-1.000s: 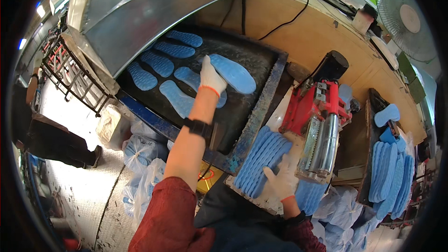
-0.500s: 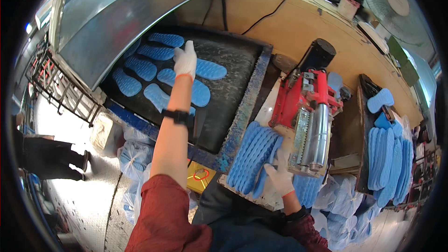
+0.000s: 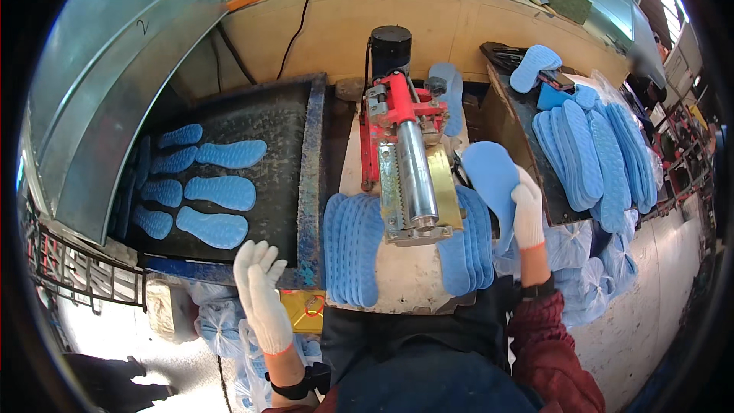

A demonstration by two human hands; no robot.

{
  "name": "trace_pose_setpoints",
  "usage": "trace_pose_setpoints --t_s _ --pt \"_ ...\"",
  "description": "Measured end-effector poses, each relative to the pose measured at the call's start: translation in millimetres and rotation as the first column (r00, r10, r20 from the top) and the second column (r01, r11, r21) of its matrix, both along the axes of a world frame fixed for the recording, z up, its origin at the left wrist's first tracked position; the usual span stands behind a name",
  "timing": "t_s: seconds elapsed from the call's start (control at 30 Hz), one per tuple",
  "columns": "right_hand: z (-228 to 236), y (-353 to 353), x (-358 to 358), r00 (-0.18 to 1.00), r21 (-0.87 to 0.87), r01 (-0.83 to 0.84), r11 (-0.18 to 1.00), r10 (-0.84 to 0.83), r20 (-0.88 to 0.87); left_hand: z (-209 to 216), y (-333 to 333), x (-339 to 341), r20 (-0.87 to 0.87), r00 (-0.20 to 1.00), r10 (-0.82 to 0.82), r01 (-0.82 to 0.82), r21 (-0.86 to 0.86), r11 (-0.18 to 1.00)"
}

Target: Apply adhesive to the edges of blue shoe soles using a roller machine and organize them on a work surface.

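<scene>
In my gloved right hand point(image 3: 527, 210) is a blue insole point(image 3: 492, 176), raised upright to the right of the red roller machine point(image 3: 401, 107) and gripped by its edge. My gloved left hand point(image 3: 261, 294) is in the air by the near edge of the black bed point(image 3: 283, 153), palm up, its fingers apart and nothing in it. Several blue insoles point(image 3: 222, 193) lie flat on that bed, some partly under the metal hood. A leaning row of blue insoles point(image 3: 352, 248) stands left of the steel roller point(image 3: 417, 176), and another row point(image 3: 465, 248) stands right of it.
The sheet-metal hood point(image 3: 115, 92) overhangs the bed's left side. To the right, a dark stand point(image 3: 566, 210) bears stacked blue insoles point(image 3: 573, 153). Clear bags of insoles point(image 3: 589, 291) sit below it. A wooden wall point(image 3: 329, 23) rises behind, with a hanging black cable.
The view has swung right. My left hand has drawn back from the insoles on the black bed. My right hand has left the stack by the roller and now holds up one insole.
</scene>
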State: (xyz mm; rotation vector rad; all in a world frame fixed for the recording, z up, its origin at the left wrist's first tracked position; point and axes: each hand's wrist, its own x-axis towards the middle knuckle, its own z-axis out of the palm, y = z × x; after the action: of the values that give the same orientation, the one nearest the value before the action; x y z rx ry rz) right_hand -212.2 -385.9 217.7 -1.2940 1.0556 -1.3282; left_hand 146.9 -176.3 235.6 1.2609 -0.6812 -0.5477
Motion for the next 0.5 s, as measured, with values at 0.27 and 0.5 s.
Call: trace_pose_setpoints --t_s 0.27,0.5 --pt "41 -68 35 0.722 -0.183 -0.288 0.940 0.087 -0.687 22 -22 -39 0.125 0.960 -0.249 0.248 0.024 0.968" --pt "38 -68 83 0.691 -0.489 -0.192 0.851 -0.236 -0.683 33 -107 -57 0.253 0.870 -0.423 0.463 -0.126 0.877"
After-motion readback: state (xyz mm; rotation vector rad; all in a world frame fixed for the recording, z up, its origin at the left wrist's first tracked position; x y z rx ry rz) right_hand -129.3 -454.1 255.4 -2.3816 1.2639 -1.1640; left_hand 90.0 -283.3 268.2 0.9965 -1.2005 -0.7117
